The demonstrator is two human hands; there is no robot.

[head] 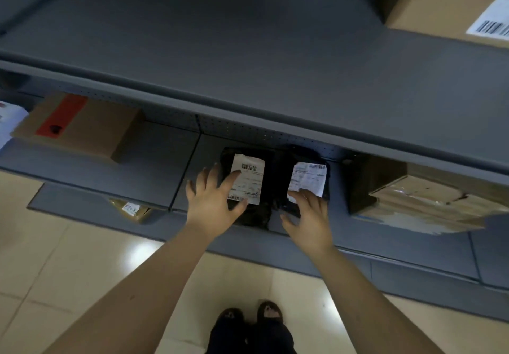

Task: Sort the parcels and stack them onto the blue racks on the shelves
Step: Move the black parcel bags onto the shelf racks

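Two black parcels lie side by side on the grey shelf (154,166), touching or nearly touching, each with a white label face up. Left hand (213,202) is spread wide with fingers straight: index tip rests on the left label (248,181), thumb lies at that label's lower edge, and the other fingers fan out past the left parcel (254,217) over bare shelf. No curl, no pinch. Right hand (309,218) is also spread, fingertips down on the lower edge of the right label (309,177) and the front of the right parcel (301,155), thumb stuck out to the left. Whether either palm presses down, cannot tell. Brown box with red patch (82,126) sits well to the left on the same shelf, and a taped box (418,199) sits just to the right.
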